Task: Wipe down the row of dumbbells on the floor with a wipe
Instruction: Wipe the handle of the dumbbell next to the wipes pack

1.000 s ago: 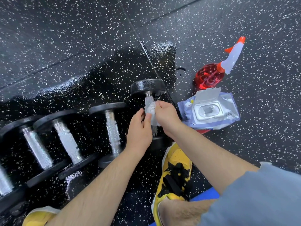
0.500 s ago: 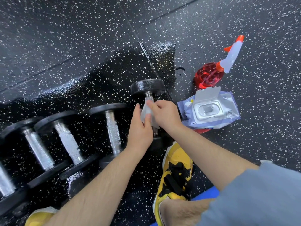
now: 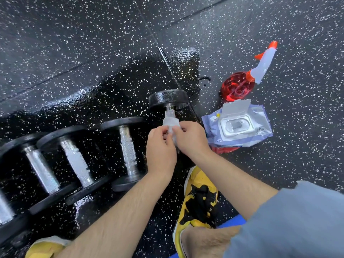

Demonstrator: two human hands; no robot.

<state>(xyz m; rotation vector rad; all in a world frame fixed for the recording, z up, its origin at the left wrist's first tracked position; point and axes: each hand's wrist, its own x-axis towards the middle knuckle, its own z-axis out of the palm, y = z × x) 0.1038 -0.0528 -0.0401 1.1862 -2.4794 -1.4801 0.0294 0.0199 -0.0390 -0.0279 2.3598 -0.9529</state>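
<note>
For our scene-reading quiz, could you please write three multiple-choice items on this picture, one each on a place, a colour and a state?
1. Where does the pack of wipes lie?
A. To the right of the rightmost dumbbell, in front of the spray bottle
B. At the left end of the row
C. On top of a dumbbell

2. What colour is the liquid in the spray bottle?
A. Blue
B. Red
C. Green

3. What state is the flip lid of the pack in?
A. Shut
C. Torn off
B. Open

Answers:
1. A, the pack sits on the floor beside the rightmost dumbbell, with the bottle just behind it.
2. B, the bottle's clear body shows red.
3. B, the white lid stands up above the opening.

Meanwhile the left hand and right hand both pinch the wipe over that dumbbell's handle.
</note>
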